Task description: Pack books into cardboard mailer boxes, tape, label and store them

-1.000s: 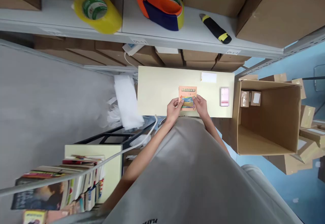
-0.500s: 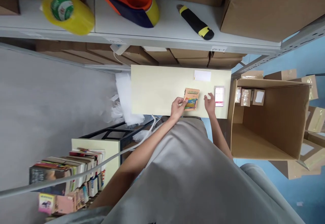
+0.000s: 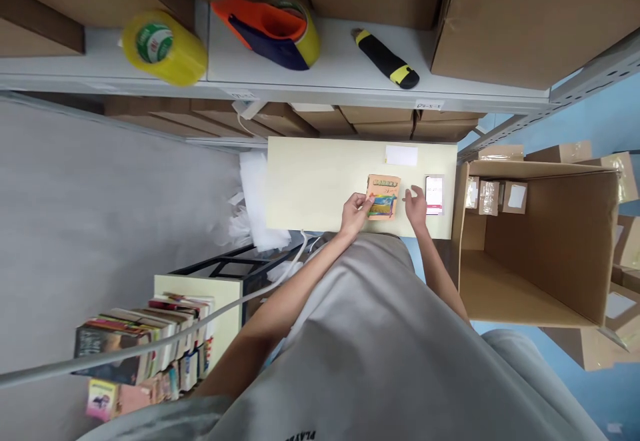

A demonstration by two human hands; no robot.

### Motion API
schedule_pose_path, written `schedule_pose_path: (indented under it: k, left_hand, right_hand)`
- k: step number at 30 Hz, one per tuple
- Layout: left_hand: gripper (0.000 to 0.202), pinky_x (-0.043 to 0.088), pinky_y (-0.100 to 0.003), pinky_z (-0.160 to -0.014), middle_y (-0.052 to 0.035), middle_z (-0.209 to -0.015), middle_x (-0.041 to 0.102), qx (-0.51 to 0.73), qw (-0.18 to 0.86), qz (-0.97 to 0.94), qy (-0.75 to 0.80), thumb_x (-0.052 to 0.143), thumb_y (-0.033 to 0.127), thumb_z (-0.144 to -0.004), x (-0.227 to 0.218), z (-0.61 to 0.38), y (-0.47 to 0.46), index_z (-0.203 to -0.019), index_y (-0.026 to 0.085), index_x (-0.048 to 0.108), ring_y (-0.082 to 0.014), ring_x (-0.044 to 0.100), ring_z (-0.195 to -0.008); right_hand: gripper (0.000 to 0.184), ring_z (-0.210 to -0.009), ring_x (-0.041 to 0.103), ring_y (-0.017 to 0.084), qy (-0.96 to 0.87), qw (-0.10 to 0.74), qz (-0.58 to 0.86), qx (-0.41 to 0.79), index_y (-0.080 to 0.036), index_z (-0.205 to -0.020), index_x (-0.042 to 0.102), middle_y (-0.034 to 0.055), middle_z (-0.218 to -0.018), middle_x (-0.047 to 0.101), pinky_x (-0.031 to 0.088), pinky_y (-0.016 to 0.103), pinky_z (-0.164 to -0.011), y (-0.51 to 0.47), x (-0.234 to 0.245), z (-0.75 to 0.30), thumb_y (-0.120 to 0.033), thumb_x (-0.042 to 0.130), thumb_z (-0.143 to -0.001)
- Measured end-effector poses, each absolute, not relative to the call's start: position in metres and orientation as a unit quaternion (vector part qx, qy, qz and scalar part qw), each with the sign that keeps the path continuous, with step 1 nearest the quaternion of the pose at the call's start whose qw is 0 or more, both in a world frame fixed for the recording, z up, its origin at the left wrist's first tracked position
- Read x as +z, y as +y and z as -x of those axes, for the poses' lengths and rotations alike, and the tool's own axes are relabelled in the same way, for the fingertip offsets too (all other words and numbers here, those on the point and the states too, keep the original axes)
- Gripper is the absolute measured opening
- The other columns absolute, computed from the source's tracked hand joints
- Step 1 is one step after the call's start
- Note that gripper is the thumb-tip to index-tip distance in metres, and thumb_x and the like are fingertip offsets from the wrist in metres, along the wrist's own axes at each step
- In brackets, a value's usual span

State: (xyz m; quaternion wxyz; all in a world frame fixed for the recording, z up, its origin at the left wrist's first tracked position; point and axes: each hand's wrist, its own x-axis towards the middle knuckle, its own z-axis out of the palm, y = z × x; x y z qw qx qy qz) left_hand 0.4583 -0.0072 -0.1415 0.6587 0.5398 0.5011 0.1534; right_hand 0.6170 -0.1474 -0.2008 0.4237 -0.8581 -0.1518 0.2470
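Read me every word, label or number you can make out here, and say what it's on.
"PLAY": grey shirt; following letters unclear.
"D": start of the right shelf label; the rest is blurred.
Too small or blurred to read: orange book, phone screen, yellow tape roll, left shelf label, stacked books.

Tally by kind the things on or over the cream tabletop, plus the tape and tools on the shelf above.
Book, in the left hand: 1
Phone: 1
White slip: 1
Loose tape roll: 1
Tape dispenser with its roll: 1
Black-and-yellow cutter: 1
Total: 6
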Motion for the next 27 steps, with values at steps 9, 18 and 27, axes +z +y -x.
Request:
schedule_pose_path:
  k: [9,18,27]
  left_hand:
    - [0.056,0.066,-0.042,-0.095,-0.0087,-0.097,0.084,0.217,0.647,-0.598,0.420,0.081,0.078,-0.089,-0.115,-0.437,-0.004,-0.091,0.023,0.075,-0.0266,0.081,-0.095]
    - [0.072,0.067,-0.046,-0.099,-0.0139,-0.108,0.086,0.208,0.699,-0.516,0.449,0.088,0.085,-0.079,-0.117,-0.390,0.033,-0.107,0.019,0.088,-0.0300,0.081,-0.106]
    - [0.047,0.070,-0.041,-0.093,-0.0127,-0.121,0.087,0.303,0.603,-0.625,0.392,0.085,0.067,-0.095,-0.091,-0.362,0.052,-0.111,0.024,0.092,-0.0274,0.082,-0.110]
  right_hand:
    - [0.056,-0.115,0.079,0.028,-0.139,0.607,0.710,0.329,-0.023,-0.124,0.076,0.0111,-0.122,0.085,0.068,0.040,-0.100,-0.091,-0.117,-0.528,-0.071,0.079,-0.096]
    - [0.065,-0.119,0.083,0.033,-0.118,0.641,0.656,0.381,-0.021,-0.121,0.081,0.0124,-0.123,0.089,0.070,0.050,-0.104,-0.080,-0.099,-0.518,-0.081,0.075,-0.095]
    - [0.078,-0.142,0.076,0.035,-0.137,0.605,0.711,0.333,-0.022,-0.144,0.077,0.0147,-0.151,0.079,0.064,0.053,-0.122,-0.050,-0.078,-0.472,-0.080,0.080,-0.092]
